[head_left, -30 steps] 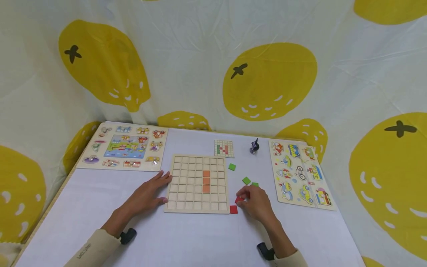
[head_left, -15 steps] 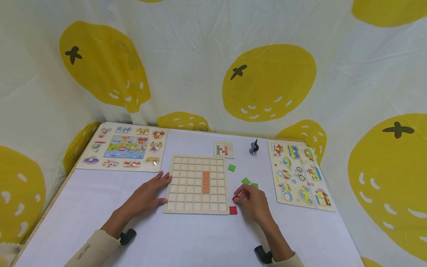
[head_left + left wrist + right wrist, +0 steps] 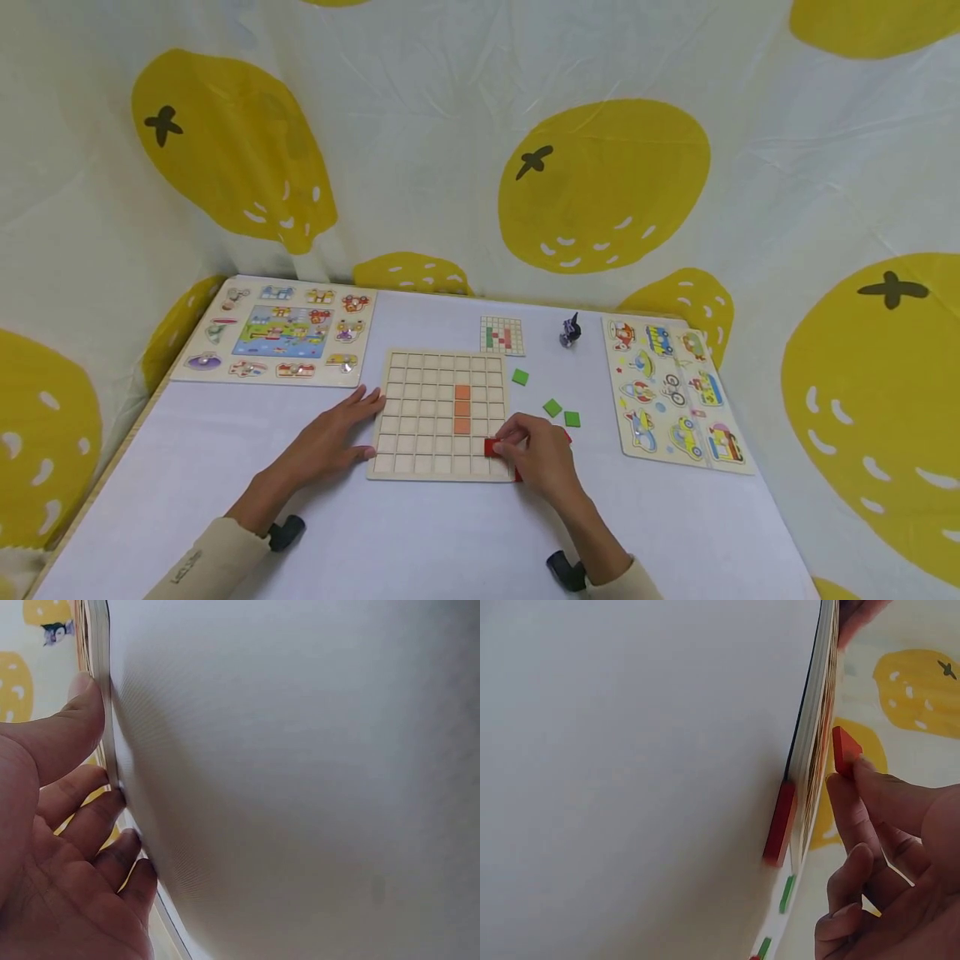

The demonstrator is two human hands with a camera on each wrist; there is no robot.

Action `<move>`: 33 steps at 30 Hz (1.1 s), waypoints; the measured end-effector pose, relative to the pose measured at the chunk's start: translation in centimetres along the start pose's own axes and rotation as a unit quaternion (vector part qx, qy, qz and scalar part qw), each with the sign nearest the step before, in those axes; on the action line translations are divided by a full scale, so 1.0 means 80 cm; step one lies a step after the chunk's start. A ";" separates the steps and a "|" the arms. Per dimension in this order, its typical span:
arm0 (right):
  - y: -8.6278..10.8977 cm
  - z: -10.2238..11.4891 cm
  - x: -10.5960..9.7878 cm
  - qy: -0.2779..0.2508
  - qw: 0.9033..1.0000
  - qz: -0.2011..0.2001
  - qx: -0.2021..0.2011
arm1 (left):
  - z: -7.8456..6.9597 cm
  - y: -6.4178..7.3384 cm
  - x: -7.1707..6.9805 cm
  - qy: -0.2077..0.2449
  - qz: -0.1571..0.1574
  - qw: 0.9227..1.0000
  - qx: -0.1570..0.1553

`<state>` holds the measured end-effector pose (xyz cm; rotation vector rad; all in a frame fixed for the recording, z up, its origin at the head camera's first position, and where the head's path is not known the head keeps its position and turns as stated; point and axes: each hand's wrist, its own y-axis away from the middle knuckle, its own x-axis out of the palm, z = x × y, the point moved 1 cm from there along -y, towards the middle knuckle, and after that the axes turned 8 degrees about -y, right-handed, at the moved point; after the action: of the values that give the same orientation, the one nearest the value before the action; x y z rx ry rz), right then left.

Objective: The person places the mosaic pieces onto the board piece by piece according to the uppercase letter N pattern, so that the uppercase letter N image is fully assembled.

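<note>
My right hand [image 3: 542,454] pinches a red square tile [image 3: 846,752] between thumb and fingertips. In the head view that tile overlaps the lower right squares of the wooden grid board [image 3: 408,461]. In the right wrist view it shows raised over the board's surface. Three orange tiles [image 3: 462,409] stand in a column on the board. My left hand [image 3: 330,437] lies at the board's left edge, fingers spread, its fingertips [image 3: 112,799] against the side. A second red tile [image 3: 781,821] lies by the board's right edge, mostly hidden by the right hand in the head view.
Three green tiles [image 3: 552,407] lie right of the board, with another red tile [image 3: 567,436] partly behind the right hand. A small pattern card [image 3: 515,323] and a dark figurine [image 3: 570,331] stand behind. Picture puzzle boards [image 3: 360,367] [image 3: 622,442] flank the table.
My right hand has lifted a red tile from the table and carried it left, over the board's lower right part. The left hand has stayed at the board's edge.
</note>
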<state>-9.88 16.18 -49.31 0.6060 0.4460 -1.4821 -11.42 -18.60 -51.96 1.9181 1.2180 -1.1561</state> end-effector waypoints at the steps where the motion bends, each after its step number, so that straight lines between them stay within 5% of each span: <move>1: -0.001 0.003 0.003 0.003 1.000 0.004 -0.002 | 0.000 0.000 0.000 -0.001 0.001 1.000 -0.001; 21: -0.020 0.034 0.040 0.032 0.998 0.053 -0.002 | 0.000 0.000 0.000 -0.003 -0.004 1.000 0.005; 33: -0.023 0.039 0.042 0.068 0.995 0.050 -0.048 | 0.000 0.000 -0.001 -0.005 -0.003 1.000 0.010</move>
<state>-11.81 11.57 -49.16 0.6445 0.5814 -1.3220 -11.46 -18.60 -51.86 1.9215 1.2115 -1.1839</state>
